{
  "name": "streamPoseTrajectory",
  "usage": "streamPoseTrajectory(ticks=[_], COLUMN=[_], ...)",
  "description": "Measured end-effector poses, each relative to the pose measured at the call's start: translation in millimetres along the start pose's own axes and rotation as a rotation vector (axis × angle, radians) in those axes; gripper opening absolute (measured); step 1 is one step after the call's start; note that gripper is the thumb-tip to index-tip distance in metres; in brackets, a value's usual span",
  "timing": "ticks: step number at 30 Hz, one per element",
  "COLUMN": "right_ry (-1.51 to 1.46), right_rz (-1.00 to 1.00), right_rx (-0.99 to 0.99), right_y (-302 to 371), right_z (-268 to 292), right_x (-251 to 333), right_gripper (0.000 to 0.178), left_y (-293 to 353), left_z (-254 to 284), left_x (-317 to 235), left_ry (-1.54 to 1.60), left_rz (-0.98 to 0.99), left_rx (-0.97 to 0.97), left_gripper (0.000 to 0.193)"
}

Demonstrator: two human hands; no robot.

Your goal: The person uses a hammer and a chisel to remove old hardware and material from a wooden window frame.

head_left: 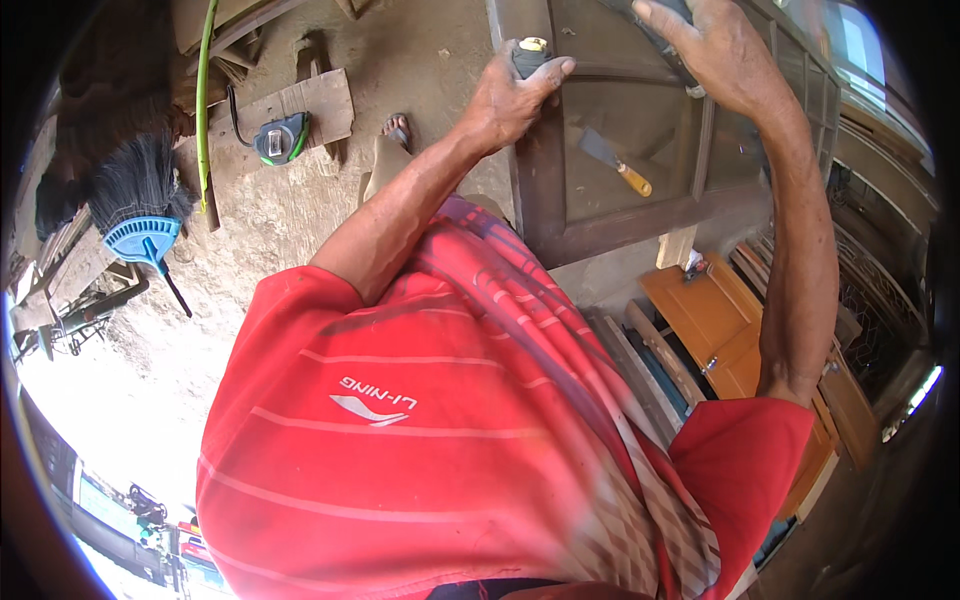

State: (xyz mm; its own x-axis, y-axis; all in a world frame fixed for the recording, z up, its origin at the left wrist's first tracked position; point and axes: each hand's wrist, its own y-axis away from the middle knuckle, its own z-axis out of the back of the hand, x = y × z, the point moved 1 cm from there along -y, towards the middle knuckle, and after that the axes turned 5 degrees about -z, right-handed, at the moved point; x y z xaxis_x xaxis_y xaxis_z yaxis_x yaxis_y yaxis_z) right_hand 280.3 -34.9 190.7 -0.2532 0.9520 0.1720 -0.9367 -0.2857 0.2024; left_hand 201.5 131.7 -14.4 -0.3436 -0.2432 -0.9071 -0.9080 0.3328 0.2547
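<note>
Door frame [545,190], dark brown wood with glass panes, lies flat under both hands. Left hand [515,95] clamps small dark tool with yellow tip [530,52] against frame's left stile. Right hand [715,50] grips dark object at frame's far edge; object mostly hidden. Putty knife [613,160], yellow handle, rests on pane between hands. Tape measure [281,137] sits on plank on floor, well left.

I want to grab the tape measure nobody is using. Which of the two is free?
The green-and-black tape measure lying on the wooden board on the floor, left of the person's foot. The other tape measure, dark with a yellow top, is gripped in the left hand against the dark wooden frame.
</note>
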Motion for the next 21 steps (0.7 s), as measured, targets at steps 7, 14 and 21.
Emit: streamPoseTrajectory(ticks=[7, 14, 21], right_ry=[-0.033, -0.346, -0.451], right_rz=[0.084, -0.047, -0.342], right_rx=[0.483, 0.136, 0.126], right_y=[24.3, 68.3, 143.5], right_z=[-11.7, -36.7, -83.5], right_x=[22.3, -4.4, -45.5], right_gripper=[0.04, 0.044, 0.048], left_y=[5.4, 11.7, 24.0], left_z=[0.1, -9.3, -1.2], left_x=[-3.1, -5.4, 8.6], left_ry=[0.056, 0.082, 0.395], left_rz=[-0.058, -0.047, -0.114], left_rx=[-0.052, -0.128, 0.062], left_gripper=[0.045, 0.037, 0.022])
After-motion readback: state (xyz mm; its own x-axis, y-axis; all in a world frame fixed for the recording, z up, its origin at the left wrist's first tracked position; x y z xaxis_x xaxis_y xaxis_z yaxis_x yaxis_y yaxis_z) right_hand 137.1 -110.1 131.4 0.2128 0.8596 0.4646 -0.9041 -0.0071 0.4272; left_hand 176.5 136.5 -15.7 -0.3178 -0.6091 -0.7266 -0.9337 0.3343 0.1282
